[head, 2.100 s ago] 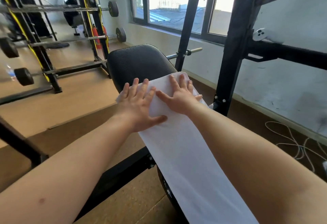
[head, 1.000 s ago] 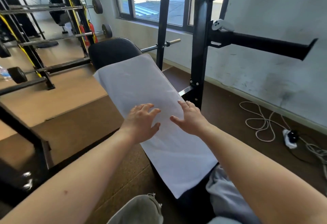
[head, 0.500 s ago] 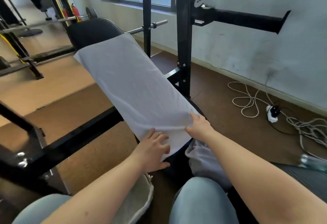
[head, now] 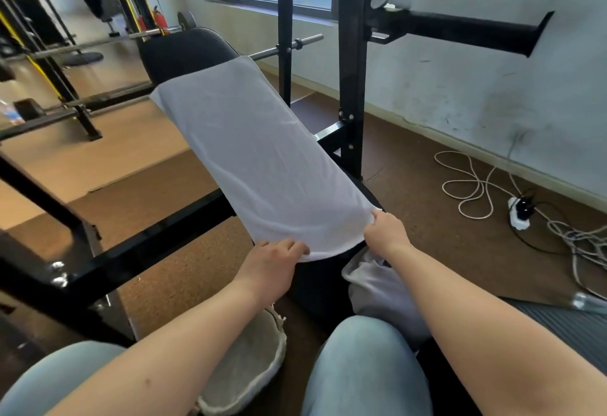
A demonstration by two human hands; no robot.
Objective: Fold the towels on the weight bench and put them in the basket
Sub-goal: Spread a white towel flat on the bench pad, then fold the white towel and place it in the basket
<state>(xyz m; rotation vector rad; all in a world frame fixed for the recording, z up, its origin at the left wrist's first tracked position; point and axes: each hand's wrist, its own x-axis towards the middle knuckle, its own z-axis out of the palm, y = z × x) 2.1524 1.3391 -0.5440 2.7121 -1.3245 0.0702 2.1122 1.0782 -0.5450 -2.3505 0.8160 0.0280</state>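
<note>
A long white towel (head: pixel 256 153) lies flat along the black weight bench (head: pixel 184 54), covering most of its pad. My left hand (head: pixel 276 258) holds the towel's near left corner, fingers curled over the edge. My right hand (head: pixel 384 228) pinches the near right corner. A second, crumpled pale towel (head: pixel 377 287) lies on the bench below my right forearm. A light woven basket (head: pixel 249 359) stands on the floor between my knees, partly hidden by my left arm.
Black rack uprights (head: pixel 353 70) and a horizontal arm (head: pixel 460 28) rise right of the bench; a black frame bar (head: pixel 138 251) crosses at the left. White cable and a power strip (head: pixel 519 212) lie on the floor at the right. Barbell racks (head: pixel 65 38) stand at the back left.
Both hands slid down the towel from its far end to its near edge and now grip the two near corners. The view tilted down, showing my knees and the basket.
</note>
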